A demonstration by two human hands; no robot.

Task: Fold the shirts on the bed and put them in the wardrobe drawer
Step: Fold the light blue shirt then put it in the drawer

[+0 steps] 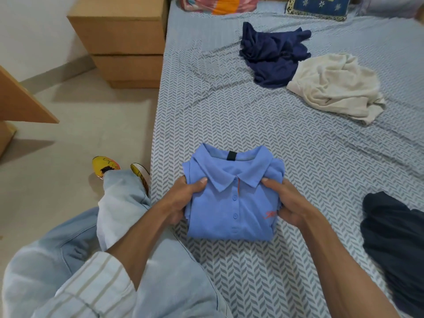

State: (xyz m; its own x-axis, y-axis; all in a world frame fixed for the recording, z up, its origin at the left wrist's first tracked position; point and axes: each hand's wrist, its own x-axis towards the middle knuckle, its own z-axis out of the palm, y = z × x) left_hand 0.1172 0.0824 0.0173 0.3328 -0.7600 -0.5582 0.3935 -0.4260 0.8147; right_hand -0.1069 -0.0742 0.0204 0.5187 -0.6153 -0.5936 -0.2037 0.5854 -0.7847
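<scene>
A folded blue polo (231, 203) lies on the bed (252, 125) near its 6 o'clock edge, collar toward 12 o'clock, buttons up. The left hand (181, 203) grips its 9 o'clock side, thumb on top and fingers tucked under the fabric out of sight; the right hand (286, 203) grips the 3 o'clock side likewise, its fingers also hidden beneath. A small orange logo on the chest is partly covered by the right thumb and cannot be read. Toward 1 o'clock a crumpled navy shirt (273, 53) touches a crumpled cream shirt (335, 88) at 2 o'clock. At 4 o'clock a dark garment (394, 239) is cut off by the frame edge, its kind unclear. Pillows (319, 5) at 12 o'clock are cropped by the top edge. Off the bed at 10 o'clock stands a wooden drawer unit (124, 42); at 9 o'clock a wooden panel (20, 102) is only partly seen. A yellow shoe (104, 166) shows on the floor by the bedside.
</scene>
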